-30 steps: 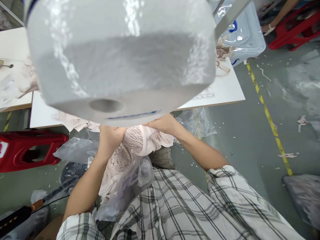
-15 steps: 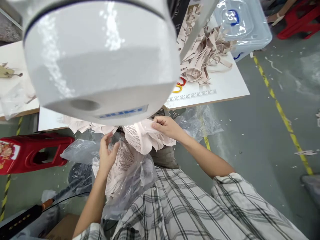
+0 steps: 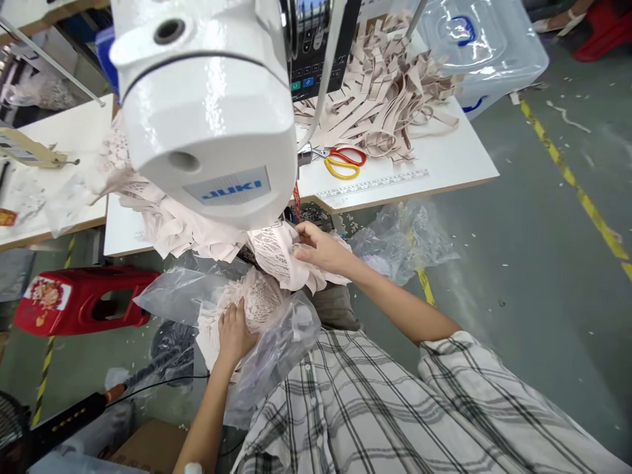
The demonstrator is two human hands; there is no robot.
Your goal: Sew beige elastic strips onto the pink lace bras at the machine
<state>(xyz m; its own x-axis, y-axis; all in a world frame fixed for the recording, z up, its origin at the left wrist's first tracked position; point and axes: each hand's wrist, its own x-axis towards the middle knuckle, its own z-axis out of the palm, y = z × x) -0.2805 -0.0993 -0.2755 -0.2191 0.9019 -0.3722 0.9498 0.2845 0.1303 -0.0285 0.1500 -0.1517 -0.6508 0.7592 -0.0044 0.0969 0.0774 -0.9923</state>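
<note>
Under the head of the white sewing machine (image 3: 212, 138), a pale pink lace bra cup (image 3: 271, 249) lies with its fabric edges folded outward. My right hand (image 3: 323, 250) grips the right side of this cup, thumb on top and fingers bent behind. My left hand (image 3: 236, 336) rests on a bundle of lace bra cups (image 3: 259, 299) in a clear plastic bag (image 3: 276, 355) on my lap; its fingers reach forward over the lace, its thumb hidden. More pink pieces (image 3: 182, 224) hang over the table edge left of the needle area, which the machine head mostly hides.
Right of the machine, scissors (image 3: 343, 163) and a clear ruler (image 3: 375, 184) lie on the white table (image 3: 444, 164) near a heap of beige strips (image 3: 380, 99). A lidded plastic box (image 3: 488, 46) stands beyond. A red stool (image 3: 83, 299) is at left.
My left hand has moved down from beside the machine onto the bagged lace cups. My right hand stays on the cup. The view has drawn back, showing more of the machine and scissors.
</note>
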